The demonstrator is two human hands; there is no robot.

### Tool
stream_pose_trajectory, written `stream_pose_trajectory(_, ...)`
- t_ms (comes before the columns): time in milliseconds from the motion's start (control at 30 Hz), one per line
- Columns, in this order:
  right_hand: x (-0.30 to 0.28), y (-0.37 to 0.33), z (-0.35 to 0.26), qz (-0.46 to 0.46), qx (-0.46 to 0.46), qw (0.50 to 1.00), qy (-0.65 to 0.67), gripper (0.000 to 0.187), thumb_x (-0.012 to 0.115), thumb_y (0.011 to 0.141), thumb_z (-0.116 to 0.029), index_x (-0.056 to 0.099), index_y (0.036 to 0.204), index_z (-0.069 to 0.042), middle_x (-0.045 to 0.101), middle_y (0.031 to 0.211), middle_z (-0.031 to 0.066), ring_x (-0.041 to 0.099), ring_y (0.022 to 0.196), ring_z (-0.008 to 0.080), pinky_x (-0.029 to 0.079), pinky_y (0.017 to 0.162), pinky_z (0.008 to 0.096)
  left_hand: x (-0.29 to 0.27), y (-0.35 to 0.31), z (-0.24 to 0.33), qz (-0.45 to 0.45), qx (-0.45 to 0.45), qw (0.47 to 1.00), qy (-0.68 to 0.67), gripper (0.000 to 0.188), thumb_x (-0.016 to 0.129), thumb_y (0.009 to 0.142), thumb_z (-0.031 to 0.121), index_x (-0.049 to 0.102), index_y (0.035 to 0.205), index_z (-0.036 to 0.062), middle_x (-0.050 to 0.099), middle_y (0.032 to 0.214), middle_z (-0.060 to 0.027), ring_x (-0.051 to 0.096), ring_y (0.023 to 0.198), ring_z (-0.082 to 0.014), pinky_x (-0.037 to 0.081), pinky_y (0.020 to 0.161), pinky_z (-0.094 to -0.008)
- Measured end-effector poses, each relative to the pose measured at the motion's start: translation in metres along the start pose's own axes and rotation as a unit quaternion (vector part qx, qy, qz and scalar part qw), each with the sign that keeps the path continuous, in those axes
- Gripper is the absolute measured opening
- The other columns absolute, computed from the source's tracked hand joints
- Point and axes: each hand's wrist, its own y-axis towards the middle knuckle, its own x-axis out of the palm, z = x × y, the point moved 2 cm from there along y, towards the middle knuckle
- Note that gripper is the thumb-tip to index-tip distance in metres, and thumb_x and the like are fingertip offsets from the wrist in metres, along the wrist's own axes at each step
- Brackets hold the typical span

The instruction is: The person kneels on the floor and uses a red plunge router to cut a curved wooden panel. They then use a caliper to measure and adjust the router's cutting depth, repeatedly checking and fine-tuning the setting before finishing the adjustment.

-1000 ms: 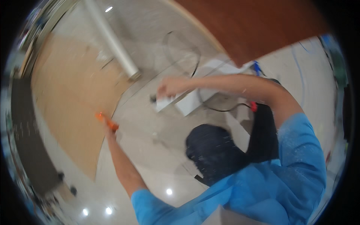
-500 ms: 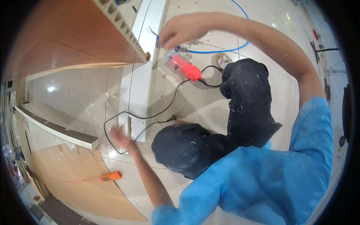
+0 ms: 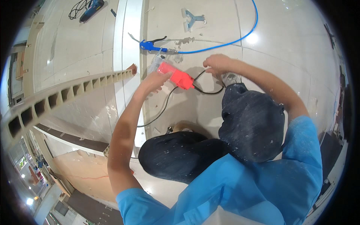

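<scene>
A red trim router with a clear plastic base lies on the tiled floor in front of my knees. My left hand is at its left side, fingers loosely bent and apart, the fingertips overlapping the red body. Whether they press on it I cannot tell. My right hand hovers by the router's black cord, its fingers loosely curled and apart; part of the cord is hidden behind it. Farther off, a blue air blow gun rests with its nozzle over a long white board. A blue hose runs from it to the right.
A hollow-core panel juts in from the left, edge up. A metal bracket and a blue corded power tool lie farther away. At the lower left are a narrow dark-topped strip and a brown sheet.
My right hand has left the blow gun and come back toward the cord. My left hand has moved forward from the board's near end to the router. The view has shifted.
</scene>
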Motion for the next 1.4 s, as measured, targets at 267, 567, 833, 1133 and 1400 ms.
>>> stream_pose_trajectory(267, -0.019, 0.09, 0.041, 0.184, -0.008, 0.969, 0.167, 0.029, 0.064, 0.094, -0.026, 0.069, 0.112, -0.004, 0.069, 0.108, 0.0226, 0.065, 0.105, 0.0423, 0.053, 0.091, 0.0504, 0.035, -0.023, -0.025, -0.103, -0.087, 0.975, -0.176, 0.086, 0.055, 0.094, 0.075, 0.066, 0.127, -0.003, 0.067, 0.123, -0.0172, 0.068, 0.105, -0.0281, 0.056, 0.09, -0.0425)
stream_pose_trajectory(567, -0.09, 0.144, 0.126, 0.361, 0.108, 0.926, 0.029, 0.036, 0.067, 0.092, -0.018, 0.062, 0.125, -0.005, 0.065, 0.122, 0.016, 0.06, 0.118, 0.0368, 0.054, 0.095, 0.0485, 0.105, -0.03, -0.03, 0.099, -0.064, 0.791, -0.6, 0.052, 0.063, 0.103, 0.047, 0.058, 0.135, 0.0068, 0.065, 0.127, -0.0068, 0.062, 0.117, -0.0182, 0.045, 0.104, -0.0339)
stream_pose_trajectory(833, -0.1, 0.157, 0.143, 0.232, 0.174, 0.957, -0.001, 0.037, 0.074, 0.082, -0.019, 0.065, 0.113, -0.001, 0.069, 0.113, 0.0216, 0.064, 0.11, 0.0398, 0.056, 0.093, 0.0485, 0.104, 0.038, -0.006, 0.2, 0.005, 0.731, -0.653, 0.041, 0.069, 0.099, 0.044, 0.063, 0.125, 0.0127, 0.069, 0.109, 0.0002, 0.064, 0.102, -0.0159, 0.047, 0.092, -0.035)
stream_pose_trajectory(1133, -0.087, 0.127, 0.137, 0.171, 0.159, 0.929, 0.286, 0.025, 0.075, 0.079, -0.017, 0.07, 0.097, 0.0, 0.07, 0.094, 0.0124, 0.067, 0.085, 0.026, 0.055, 0.071, 0.0405, 0.082, 0.05, -0.01, 0.198, 0.04, 0.746, -0.634, 0.051, 0.075, 0.093, 0.028, 0.055, 0.135, 0.0076, 0.065, 0.119, -0.0057, 0.065, 0.108, -0.0205, 0.054, 0.092, -0.0372)
stream_pose_trajectory(1400, -0.054, 0.072, 0.096, 0.076, 0.009, 0.522, 0.85, 0.013, 0.071, 0.098, -0.013, 0.066, 0.108, -0.007, 0.067, 0.099, 0.0014, 0.057, 0.079, 0.0092, 0.047, 0.066, 0.025, 0.066, 0.012, 0.006, 0.14, 0.146, 0.716, -0.668, 0.056, 0.071, 0.09, 0.017, 0.05, 0.14, 0.0028, 0.065, 0.124, -0.0093, 0.065, 0.116, -0.0253, 0.053, 0.104, -0.0465)
